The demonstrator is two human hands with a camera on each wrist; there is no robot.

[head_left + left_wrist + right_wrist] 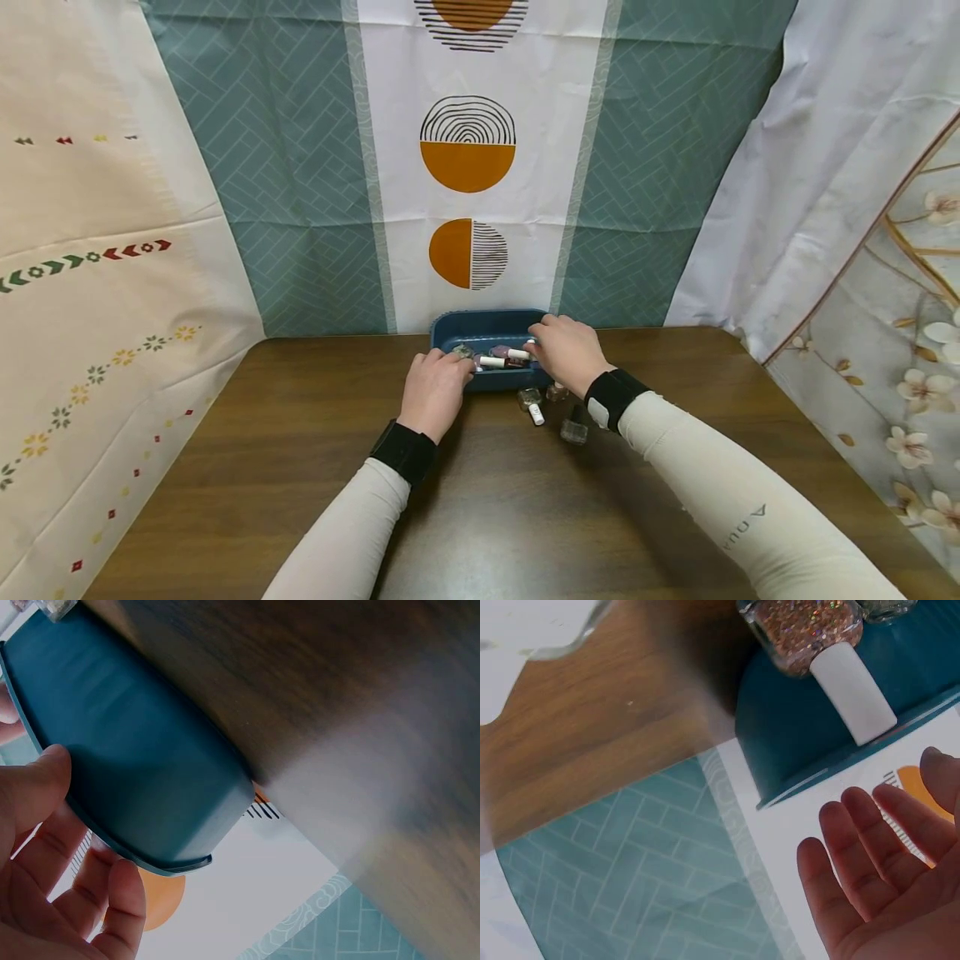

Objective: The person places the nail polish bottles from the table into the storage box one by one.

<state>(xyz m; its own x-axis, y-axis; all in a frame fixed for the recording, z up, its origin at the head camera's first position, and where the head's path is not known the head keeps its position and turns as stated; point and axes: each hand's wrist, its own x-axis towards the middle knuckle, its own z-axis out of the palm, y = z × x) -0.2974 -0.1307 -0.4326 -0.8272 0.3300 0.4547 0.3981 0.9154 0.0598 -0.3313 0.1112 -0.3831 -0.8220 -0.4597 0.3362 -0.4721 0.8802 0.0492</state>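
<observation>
A dark blue plastic basket point(495, 382) stands at the back of the table with several nail polish bottles inside, some with white caps point(492, 362). My left hand point(435, 387) grips its left front rim; in the left wrist view the thumb point(52, 776) lies on the rim and the other fingers go beyond it. My right hand point(566, 350) is over the basket's right end. In the right wrist view its fingers point(836, 855) are loosely spread, with nothing between them. Just in front of the basket lies a copper-glitter nail polish bottle point(802, 634) with a white cap point(853, 694).
On the wooden table point(322, 467), before the basket's right half, lie a clear bottle with a white cap point(536, 414) and a dark-capped bottle point(574, 431). A patterned curtain point(480, 250) hangs right behind the basket. Further cloths hang at both sides.
</observation>
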